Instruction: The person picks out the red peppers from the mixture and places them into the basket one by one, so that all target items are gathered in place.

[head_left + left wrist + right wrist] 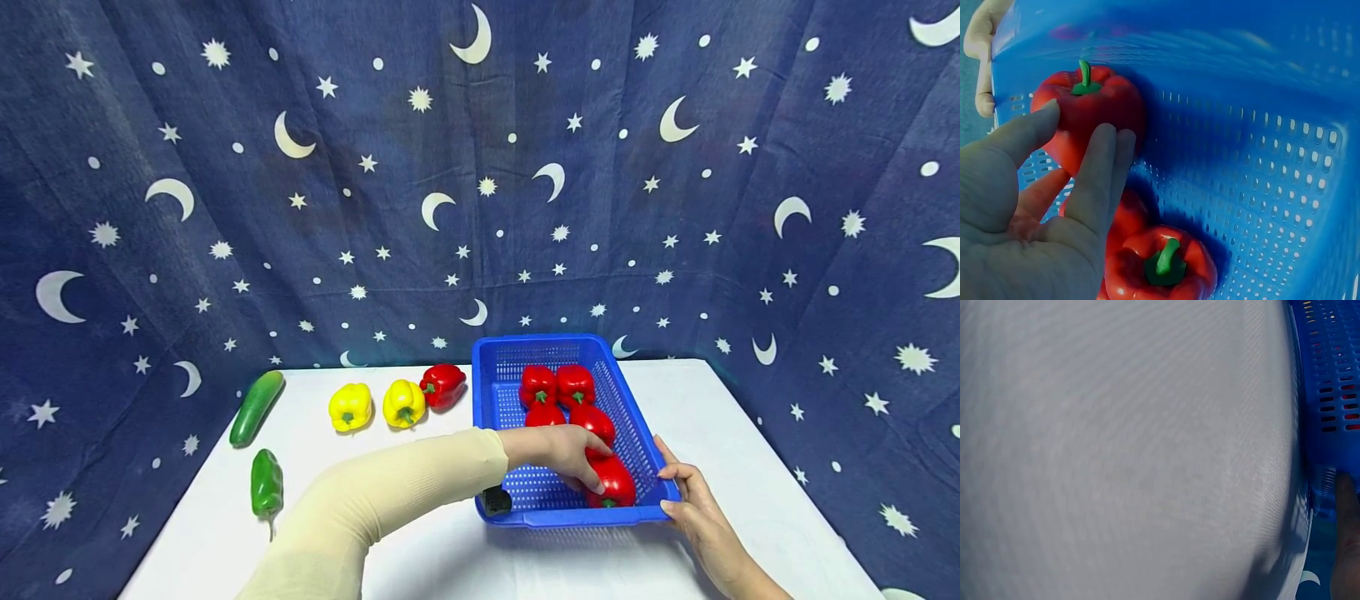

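My left hand (573, 454) reaches into the blue plastic basket (615, 518) and holds a red bell pepper (617, 482) in its near right corner. In the left wrist view the thumb and fingers lie on opposite sides of that pepper (1094, 103), its green stem pointing up. Several other red bell peppers (576, 385) sit along the basket's right and far part; one shows below the hand (1194, 259). My right hand (697, 508) grips the basket's near right corner, with a finger (1346, 531) against its outer side in the right wrist view.
Left of the basket, on the white table (427, 558), lie a red bell pepper (444, 386), yellow bell peppers (350, 407) (403, 404), a cucumber (257, 408) and a green chili pepper (266, 483). A dark blue curtain (487, 208) with moons and stars surrounds the table.
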`<state>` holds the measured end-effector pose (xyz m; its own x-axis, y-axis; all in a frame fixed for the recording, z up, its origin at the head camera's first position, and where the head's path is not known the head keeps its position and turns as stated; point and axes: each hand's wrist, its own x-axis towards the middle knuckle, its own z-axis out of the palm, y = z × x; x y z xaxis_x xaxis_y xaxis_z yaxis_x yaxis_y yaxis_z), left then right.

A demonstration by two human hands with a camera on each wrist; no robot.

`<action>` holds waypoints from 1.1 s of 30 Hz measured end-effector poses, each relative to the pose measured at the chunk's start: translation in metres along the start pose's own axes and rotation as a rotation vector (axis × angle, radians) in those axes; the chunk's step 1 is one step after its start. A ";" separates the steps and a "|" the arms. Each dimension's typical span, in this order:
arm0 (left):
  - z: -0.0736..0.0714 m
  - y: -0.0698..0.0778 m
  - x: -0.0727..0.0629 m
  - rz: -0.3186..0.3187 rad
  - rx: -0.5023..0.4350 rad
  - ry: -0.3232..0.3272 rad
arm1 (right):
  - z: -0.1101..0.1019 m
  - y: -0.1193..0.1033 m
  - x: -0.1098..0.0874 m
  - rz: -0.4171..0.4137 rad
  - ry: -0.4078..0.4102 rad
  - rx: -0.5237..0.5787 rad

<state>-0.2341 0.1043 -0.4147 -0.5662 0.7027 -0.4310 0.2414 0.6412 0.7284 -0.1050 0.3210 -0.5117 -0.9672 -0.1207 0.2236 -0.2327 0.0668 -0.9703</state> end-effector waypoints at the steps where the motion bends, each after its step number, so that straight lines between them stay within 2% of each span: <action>1: 0.001 0.000 0.000 0.004 0.004 0.007 | 0.000 0.000 0.000 0.002 0.002 -0.003; 6: 0.000 0.001 0.000 -0.003 0.063 0.007 | 0.001 0.000 0.000 0.013 0.001 -0.016; 13: -0.007 0.000 -0.008 -0.008 0.125 -0.002 | 0.002 -0.001 0.000 0.026 0.008 -0.014; 22: -0.020 -0.006 -0.014 0.015 0.047 -0.007 | 0.000 0.000 -0.001 0.018 0.015 -0.026; 26: -0.022 -0.006 -0.014 0.028 0.057 -0.018 | 0.000 0.001 -0.001 0.014 0.008 -0.018; 33: -0.027 -0.007 -0.016 0.099 0.073 -0.035 | 0.002 -0.001 0.000 0.043 0.025 -0.033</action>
<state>-0.2481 0.0801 -0.3980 -0.5093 0.7731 -0.3781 0.3524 0.5882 0.7279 -0.1043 0.3189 -0.5113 -0.9785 -0.0926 0.1842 -0.1935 0.1044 -0.9755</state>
